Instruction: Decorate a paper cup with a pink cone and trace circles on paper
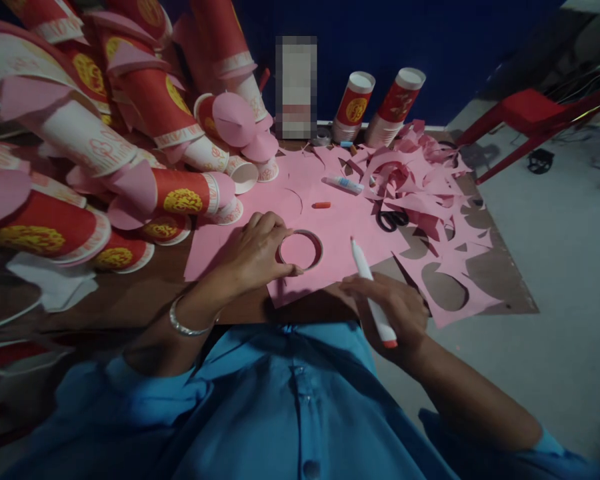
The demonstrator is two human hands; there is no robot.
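Observation:
My left hand (260,253) grips the left side of a round ring (321,249), which lies flat on pink paper (250,207). In my right hand (397,307) is a white marker (373,290) with a red end; its uncapped tip points up and away, above the paper and right of the ring. An orange-red cap (321,205) lies on the paper beyond the ring. Farther back rests a white and blue tube (347,184). Black-handled scissors (393,219) sit to the right, partly under pink scraps.
Many red and white paper cups (180,190) with pink discs are piled at the left. Two cup stacks (354,107) (400,100) stand at the back. Cut pink scraps (445,257) cover the table's right side. A red chair (530,113) is beyond the right edge.

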